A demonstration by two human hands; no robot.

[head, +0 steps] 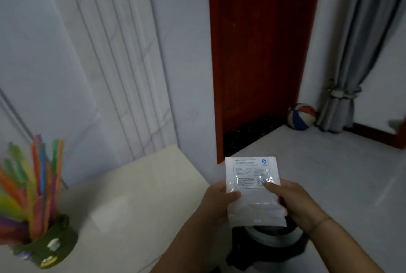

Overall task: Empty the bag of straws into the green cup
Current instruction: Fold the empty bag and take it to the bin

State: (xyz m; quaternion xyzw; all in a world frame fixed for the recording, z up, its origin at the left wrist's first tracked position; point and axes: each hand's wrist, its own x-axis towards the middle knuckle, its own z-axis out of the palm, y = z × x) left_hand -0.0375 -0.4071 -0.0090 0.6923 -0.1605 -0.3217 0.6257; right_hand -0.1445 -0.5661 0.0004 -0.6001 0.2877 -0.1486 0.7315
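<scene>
Pale wall panels, a red door (261,52) and grey floor tiles form the backdrop. Left hand (217,202) and right hand (301,204), forearms reaching forward, each pinch a side edge of the bag (252,176), thumbs on its printed face. Its long axis runs away from the person, label end farthest. Beneath it stands a lined bin (274,239). Well to the left, on the desk (142,195), the green cup (59,244) holds coloured straws (28,184) fanned upward.
</scene>
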